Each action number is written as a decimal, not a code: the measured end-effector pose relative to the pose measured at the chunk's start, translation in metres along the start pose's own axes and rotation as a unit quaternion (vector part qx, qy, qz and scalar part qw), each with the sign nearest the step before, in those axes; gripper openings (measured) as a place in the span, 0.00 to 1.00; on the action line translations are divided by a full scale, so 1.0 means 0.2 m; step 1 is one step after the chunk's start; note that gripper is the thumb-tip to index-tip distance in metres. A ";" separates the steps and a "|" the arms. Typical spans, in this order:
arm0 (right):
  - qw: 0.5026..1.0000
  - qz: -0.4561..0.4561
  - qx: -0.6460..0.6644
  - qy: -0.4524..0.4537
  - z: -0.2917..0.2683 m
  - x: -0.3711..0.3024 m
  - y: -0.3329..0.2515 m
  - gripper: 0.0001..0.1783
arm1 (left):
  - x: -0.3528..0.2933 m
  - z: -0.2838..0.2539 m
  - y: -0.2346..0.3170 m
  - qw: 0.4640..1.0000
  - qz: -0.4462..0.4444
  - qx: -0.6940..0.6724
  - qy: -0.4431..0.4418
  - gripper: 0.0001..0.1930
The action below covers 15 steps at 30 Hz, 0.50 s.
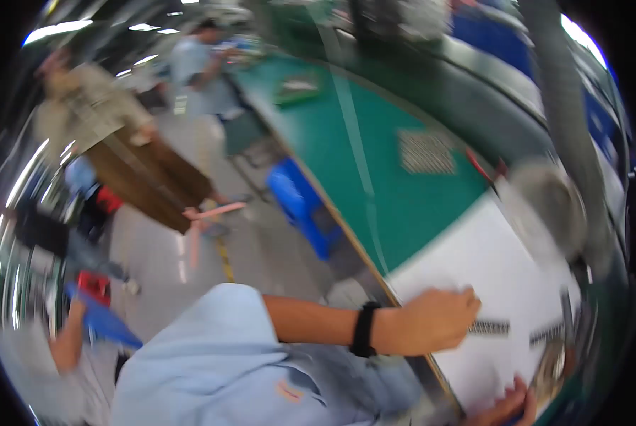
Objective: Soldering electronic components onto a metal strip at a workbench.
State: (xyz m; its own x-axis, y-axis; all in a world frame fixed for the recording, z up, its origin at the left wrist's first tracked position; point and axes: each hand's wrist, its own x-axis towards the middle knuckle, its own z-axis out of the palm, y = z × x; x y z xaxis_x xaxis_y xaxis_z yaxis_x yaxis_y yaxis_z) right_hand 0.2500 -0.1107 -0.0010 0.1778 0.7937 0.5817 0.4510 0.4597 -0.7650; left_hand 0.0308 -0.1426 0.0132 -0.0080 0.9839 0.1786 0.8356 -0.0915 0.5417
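Note:
My left hand (431,321), with a black band (365,329) round its wrist, is over a white sheet (467,248) on the bench. Its fingers are curled closed, and what they hold, if anything, is hidden. A short dark strip with a row of light marks (490,327) emerges beside the knuckles; whether the hand touches it I cannot tell. A second similar strip (546,334) lies further right. At the lower edge, my right hand (508,406) shows only in part, smeared by motion, near a round metallic thing (551,366).
The green bench top (374,206) runs away to the far left, bearing a perforated light plate (427,151) and a green tray (298,89). A thick grey pipe (570,121) rises at right. A blue stool (302,206) stands beside the bench; people (112,135) are in the aisle.

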 end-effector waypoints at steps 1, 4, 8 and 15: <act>1.000 0.002 0.009 -0.008 -0.04 -0.01 -0.03 0.12 | 0.01 -0.04 -0.05 1.000 0.007 0.005 0.003 0.15; 0.996 -0.038 0.050 -0.057 -0.12 0.02 0.08 0.12 | 0.02 -0.23 -0.28 0.996 -0.014 0.060 0.067 0.14; 0.992 -0.078 0.042 -0.085 -0.04 0.07 0.08 0.12 | 0.05 -0.45 -0.64 0.980 -0.003 0.076 0.183 0.12; 0.998 0.021 -0.003 -0.063 0.03 0.00 0.15 0.16 | 0.19 -0.60 -0.99 0.978 0.005 0.123 0.171 0.14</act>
State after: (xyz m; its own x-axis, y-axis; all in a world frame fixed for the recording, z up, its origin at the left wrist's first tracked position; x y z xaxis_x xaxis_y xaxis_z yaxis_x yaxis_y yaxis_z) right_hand 0.2583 -0.0948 -0.0256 0.0851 0.8561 0.5098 0.4511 0.4231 -0.7858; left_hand -0.2013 -0.1056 0.0107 -0.1477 0.8708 0.4690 0.9427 -0.0196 0.3332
